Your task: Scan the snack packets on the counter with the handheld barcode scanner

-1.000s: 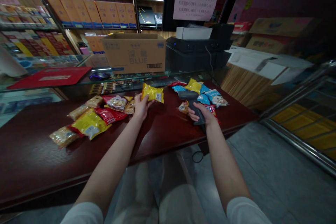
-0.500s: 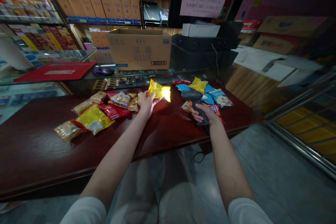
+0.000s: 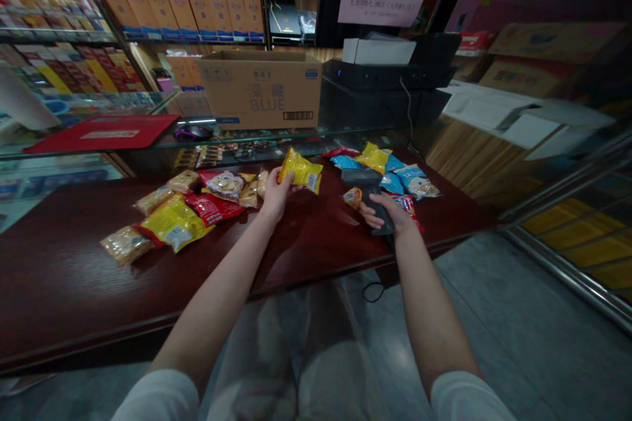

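Note:
My left hand (image 3: 278,193) is closed on a yellow snack bag (image 3: 302,170), whose barcode label faces up and to the right. In my right hand (image 3: 388,212) is a dark barcode scanner (image 3: 364,179), gripped by its handle with its head toward the yellow bag. A small wrapped snack (image 3: 352,197) lies just left of the scanner handle. Left of my left hand are a red snack bag (image 3: 213,208), a larger yellow bag (image 3: 176,220) and several clear-wrapped snacks (image 3: 127,244). Beyond the scanner lie blue bags (image 3: 391,183) and another yellow bag (image 3: 374,157).
The dark red wooden desk (image 3: 237,270) meets a glass counter bearing a cardboard box (image 3: 261,95), a computer mouse (image 3: 193,133) and a red mat (image 3: 106,131). A black machine (image 3: 385,102) stands at the back right. The scanner's cable (image 3: 374,292) hangs below the desk edge.
The bright glare on the yellow bag's right end is gone, and its barcode now shows. Both hands keep their holds and have hardly moved.

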Tool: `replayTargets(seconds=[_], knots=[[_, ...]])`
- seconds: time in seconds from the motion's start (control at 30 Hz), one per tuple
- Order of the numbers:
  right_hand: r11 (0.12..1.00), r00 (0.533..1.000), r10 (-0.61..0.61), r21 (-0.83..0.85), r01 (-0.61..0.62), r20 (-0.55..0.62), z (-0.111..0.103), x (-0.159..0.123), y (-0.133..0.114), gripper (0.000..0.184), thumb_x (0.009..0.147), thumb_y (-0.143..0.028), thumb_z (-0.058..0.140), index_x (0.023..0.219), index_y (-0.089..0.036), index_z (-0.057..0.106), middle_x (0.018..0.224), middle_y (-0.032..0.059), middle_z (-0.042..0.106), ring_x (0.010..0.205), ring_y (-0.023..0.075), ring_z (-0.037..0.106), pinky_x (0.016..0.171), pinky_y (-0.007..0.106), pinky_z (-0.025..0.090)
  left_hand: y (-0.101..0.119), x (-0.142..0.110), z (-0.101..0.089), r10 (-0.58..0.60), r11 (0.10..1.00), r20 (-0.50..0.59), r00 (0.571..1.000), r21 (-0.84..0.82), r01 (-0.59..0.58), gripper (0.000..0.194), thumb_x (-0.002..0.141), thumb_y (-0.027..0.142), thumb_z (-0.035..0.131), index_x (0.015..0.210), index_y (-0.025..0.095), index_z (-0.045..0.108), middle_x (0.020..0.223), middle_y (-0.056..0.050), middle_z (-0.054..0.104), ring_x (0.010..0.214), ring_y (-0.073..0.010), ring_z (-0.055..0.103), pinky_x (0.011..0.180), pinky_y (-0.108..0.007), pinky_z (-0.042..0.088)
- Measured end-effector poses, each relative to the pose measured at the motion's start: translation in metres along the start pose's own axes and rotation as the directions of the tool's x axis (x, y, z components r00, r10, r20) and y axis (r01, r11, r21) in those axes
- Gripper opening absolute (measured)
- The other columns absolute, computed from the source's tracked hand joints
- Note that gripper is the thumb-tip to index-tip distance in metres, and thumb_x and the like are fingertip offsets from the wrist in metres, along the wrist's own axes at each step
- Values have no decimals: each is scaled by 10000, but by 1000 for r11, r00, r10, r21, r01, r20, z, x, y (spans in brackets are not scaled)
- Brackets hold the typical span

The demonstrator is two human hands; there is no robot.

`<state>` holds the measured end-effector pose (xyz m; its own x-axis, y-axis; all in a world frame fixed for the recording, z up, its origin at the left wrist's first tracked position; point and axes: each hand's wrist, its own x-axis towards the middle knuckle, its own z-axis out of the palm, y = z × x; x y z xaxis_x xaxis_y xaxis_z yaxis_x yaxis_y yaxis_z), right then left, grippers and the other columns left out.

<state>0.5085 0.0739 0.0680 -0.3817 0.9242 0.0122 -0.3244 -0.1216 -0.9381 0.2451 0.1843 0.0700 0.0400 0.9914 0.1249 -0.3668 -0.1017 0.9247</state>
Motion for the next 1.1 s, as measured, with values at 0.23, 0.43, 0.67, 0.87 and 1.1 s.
replayTargets(seconds=[0.23,0.43,0.67,0.87,1.1], knots=[[998,999,-21,57,23,-33,-2,-1,-1,352,829,-469,689,850,-217,444,575,-95,453,329,34,261,322,191,254,26,5,-18,385,832,-85,919,463,-306,239,831,293,671,1037,182,627,829,-6,636,765,-154,624,749,-260,533],[998,999,-22,55,24,-32,-1,0,-1,340,829,-452,690,911,-218,457,591,-94,488,334,43,283,335,190,280,59,8,-47,452,557,-153,879,818,-143,435,885,322,598,1294,185,537,984,-115,685,1019,-324,667,975,-466,490],[998,998,-22,56,25,-52,2,-1,0,353,824,-450,699,941,-208,471,594,-92,497,334,36,292,336,184,276,68,-5,-43,597,123,3,802,988,-96,549,905,292,555,1427,131,497,1524,-247,413,1423,-411,368,1169,-562,272],[999,998,-35,39,36,-50,0,1,1,367,822,-458,704,946,-210,464,597,-96,514,333,41,317,342,190,292,44,-16,-20,178,-233,385,905,911,-342,434,966,435,456,1188,142,686,1344,-208,593,1284,-407,490,1100,-548,339],[998,999,-36,48,37,-36,3,-1,0,363,822,-456,712,930,-204,474,611,-88,510,339,40,328,341,190,291,47,-23,-12,273,-277,177,946,956,-99,411,927,348,483,1215,88,620,1295,-246,603,1213,-411,554,1160,-618,245]])
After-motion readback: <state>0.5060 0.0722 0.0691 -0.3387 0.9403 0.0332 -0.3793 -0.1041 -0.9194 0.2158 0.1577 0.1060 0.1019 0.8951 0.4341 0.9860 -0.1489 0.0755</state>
